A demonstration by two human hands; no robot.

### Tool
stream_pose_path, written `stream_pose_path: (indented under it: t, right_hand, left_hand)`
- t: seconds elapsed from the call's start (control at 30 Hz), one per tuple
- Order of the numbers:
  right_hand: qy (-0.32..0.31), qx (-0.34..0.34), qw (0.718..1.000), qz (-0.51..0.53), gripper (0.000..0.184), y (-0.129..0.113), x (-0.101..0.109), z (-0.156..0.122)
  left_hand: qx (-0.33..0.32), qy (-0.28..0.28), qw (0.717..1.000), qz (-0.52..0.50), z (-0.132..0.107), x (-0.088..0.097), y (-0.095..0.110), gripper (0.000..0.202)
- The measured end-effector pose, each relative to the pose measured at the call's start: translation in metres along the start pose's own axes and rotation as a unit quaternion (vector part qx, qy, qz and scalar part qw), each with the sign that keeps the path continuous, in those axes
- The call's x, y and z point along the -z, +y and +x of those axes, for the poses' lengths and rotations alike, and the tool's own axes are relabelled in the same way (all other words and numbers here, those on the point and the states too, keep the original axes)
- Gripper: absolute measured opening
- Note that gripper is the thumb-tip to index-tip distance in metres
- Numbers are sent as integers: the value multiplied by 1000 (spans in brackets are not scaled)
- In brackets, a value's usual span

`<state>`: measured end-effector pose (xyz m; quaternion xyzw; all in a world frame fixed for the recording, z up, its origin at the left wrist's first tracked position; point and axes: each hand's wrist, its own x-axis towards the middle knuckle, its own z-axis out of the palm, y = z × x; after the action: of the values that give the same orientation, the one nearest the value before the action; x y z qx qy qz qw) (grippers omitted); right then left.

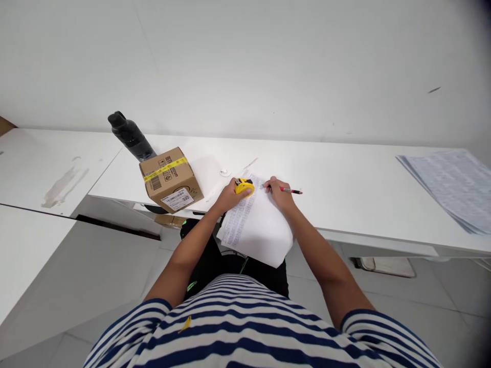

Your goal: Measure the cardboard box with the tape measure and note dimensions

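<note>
Two hands (pixel 229 196) (pixel 281 194), one tape measure (pixel 244 187), one pen (pixel 292 190), one box (pixel 172 179)

The head camera looks forward and down over the desk (pixel 353 191).

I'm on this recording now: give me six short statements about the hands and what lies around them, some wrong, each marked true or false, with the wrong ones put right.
1. The left hand holds a tape measure. True.
2. Only one hand holds something. False: the right hand holds a pen.
3. The sheets stick out past the front edge of the table. True.
4. A strip of yellow tape runs across the box. True.
5. A cup stands behind the box. False: it is a dark bottle.
6. More papers lie left of the box. False: the other papers lie far to the right.
</note>
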<state>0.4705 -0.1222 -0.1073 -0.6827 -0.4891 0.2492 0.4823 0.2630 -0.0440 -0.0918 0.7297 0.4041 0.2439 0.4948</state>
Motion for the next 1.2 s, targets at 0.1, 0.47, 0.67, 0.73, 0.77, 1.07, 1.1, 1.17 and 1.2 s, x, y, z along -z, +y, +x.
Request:
stream_pose_path:
  t: [0.1,0.47,0.67,0.73,0.77,1.07,1.1,1.17,1.2]
  right_hand:
    - [9,-40,998,50,40,-3,-2,-3]
    - [15,-60,998,3,42,-4,-4,-1]
    - [16,-60,998,8,41,1,-5,1]
    - [21,-58,998,9,41,2,-5,1]
    - [24,-56,998,9,41,2,-5,1]
    - [26,-49,998,4,39,3,-6,0]
    - [26,-48,998,3,39,3,-6,0]
    - [30,-48,998,3,39,3,-6,0]
    - [32,-47,998,4,39,3,-6,0]
  left_hand:
    - [3,-2,1000,-23,2,-1,0,56]
    - [12,-4,999,-48,3,-1,-4,54]
    - [6,-5,999,-32,1,-1,-1,54]
    - [5,-6,999,-32,1,-1,-2,55]
    - [4,-5,999,-33,2,-2,-3,56]
    - [-20,3,994,-109,12,-8,-21,68]
    - [-21,9,993,-118,14,-8,-23,68]
    - [-24,22,992,-124,15,-9,-26,65]
    - [-26,29,992,-123,15,-9,-27,63]
